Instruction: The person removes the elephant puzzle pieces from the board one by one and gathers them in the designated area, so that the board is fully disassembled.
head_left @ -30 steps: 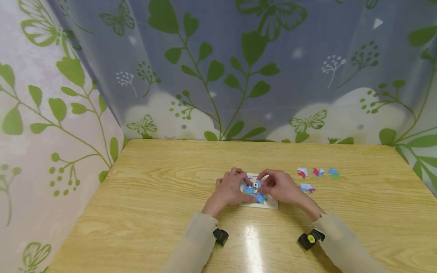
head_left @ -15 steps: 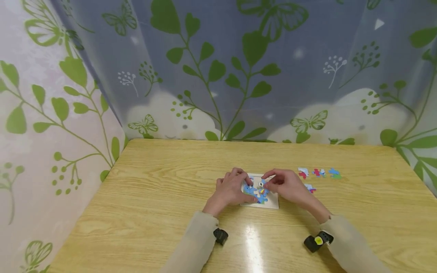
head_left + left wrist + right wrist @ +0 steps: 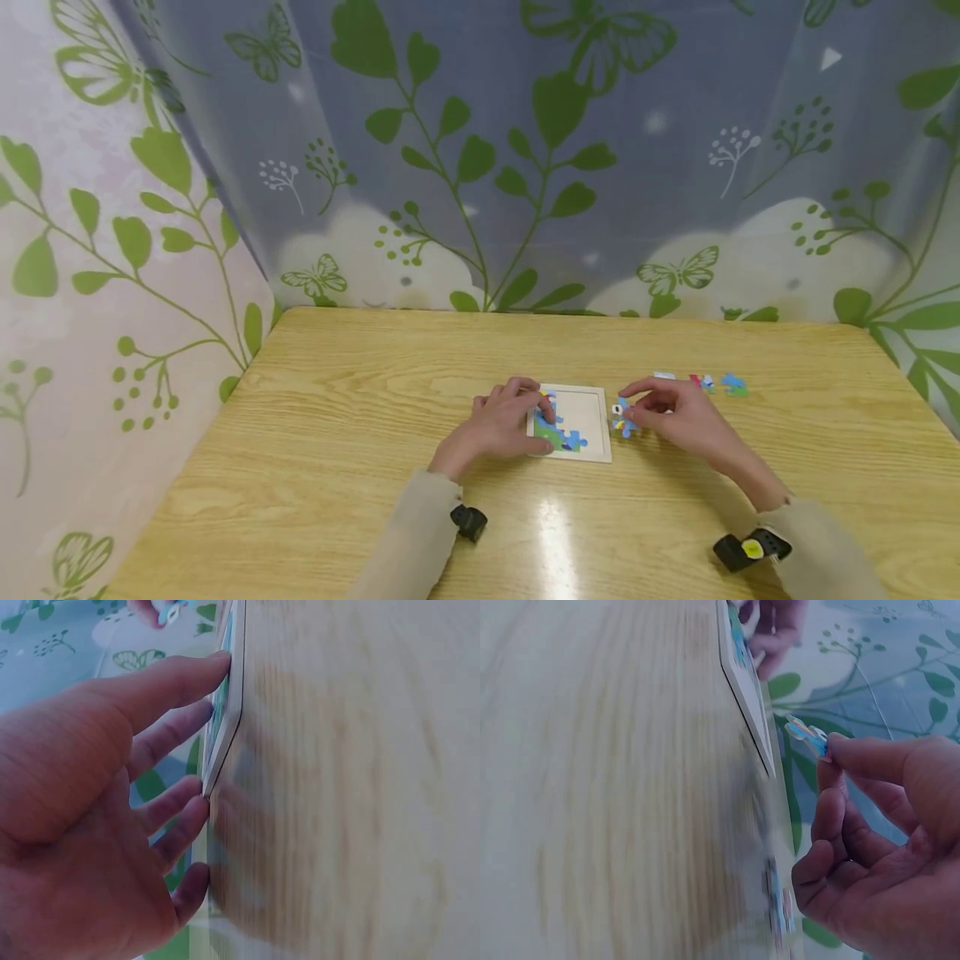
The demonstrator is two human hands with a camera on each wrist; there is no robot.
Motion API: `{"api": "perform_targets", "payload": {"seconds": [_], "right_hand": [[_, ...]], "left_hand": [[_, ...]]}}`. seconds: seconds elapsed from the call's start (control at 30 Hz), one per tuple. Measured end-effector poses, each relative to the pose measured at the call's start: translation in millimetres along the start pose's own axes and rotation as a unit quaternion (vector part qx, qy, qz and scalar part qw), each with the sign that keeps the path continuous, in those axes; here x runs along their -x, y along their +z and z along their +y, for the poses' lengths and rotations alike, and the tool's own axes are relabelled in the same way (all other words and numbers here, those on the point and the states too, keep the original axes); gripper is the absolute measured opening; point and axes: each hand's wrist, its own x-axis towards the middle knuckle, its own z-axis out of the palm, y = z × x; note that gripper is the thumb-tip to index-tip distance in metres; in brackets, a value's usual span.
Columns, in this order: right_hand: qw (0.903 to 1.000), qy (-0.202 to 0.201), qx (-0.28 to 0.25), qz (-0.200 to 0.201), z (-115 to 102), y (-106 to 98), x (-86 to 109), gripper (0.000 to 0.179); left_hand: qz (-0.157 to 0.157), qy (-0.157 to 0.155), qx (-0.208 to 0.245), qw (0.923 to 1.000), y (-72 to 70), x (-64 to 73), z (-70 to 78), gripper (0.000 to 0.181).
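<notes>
A light wooden puzzle tray (image 3: pixel 582 412) lies on the table in the head view, with joined blue and green pieces (image 3: pixel 570 440) along its left and lower sides. My left hand (image 3: pixel 501 425) rests on the tray's left part, its thumb and fingertips touching board and pieces. In the left wrist view these fingers (image 3: pixel 169 739) look spread and nearly straight. Just right of the tray, my right hand (image 3: pixel 693 418) pinches a blue jigsaw piece (image 3: pixel 622 423) with a white eye print between thumb and forefinger. The right wrist view shows this piece (image 3: pixel 807 737) raised off the table.
Loose jigsaw pieces lie at the right: a blue and green one (image 3: pixel 734 384), a red and white one (image 3: pixel 703 382), and a mostly covered one (image 3: pixel 663 376) behind the right hand. A patterned curtain (image 3: pixel 480 167) borders the table's (image 3: pixel 360 400) back edge.
My right hand has lifted the blue eye piece out of the tray and carried it right, past the tray's edge. The left hand has stayed on the tray, shifting only slightly.
</notes>
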Motion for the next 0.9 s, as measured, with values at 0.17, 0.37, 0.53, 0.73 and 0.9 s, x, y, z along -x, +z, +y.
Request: {"api": "perform_targets", "payload": {"seconds": [0.17,0.37,0.53,0.73,0.9], "right_hand": [[0.9999,0.006,0.003,0.01,9,-12,9.9,0.031],[0.9993,0.026,0.013,0.021,15,-24,24.5,0.034],[0.9986,0.041,0.02,0.027,22,-35,34.1,0.035],[0.9972,0.055,0.036,0.036,32,-47,41.8,0.034],[0.9957,0.053,0.053,0.055,41,-57,44.3,0.034]], "left_hand": [[-0.001,0.004,0.005,1.0,-0.1,3.3,-0.6,0.018],[0.007,-0.002,-0.006,1.0,1.1,5.4,1.4,0.018],[0.012,-0.006,-0.013,0.9998,1.3,5.9,1.8,0.018],[0.014,-0.005,-0.011,0.9998,1.4,5.3,2.7,0.018],[0.013,-0.005,-0.01,0.9999,0.7,5.8,2.3,0.018]]}}
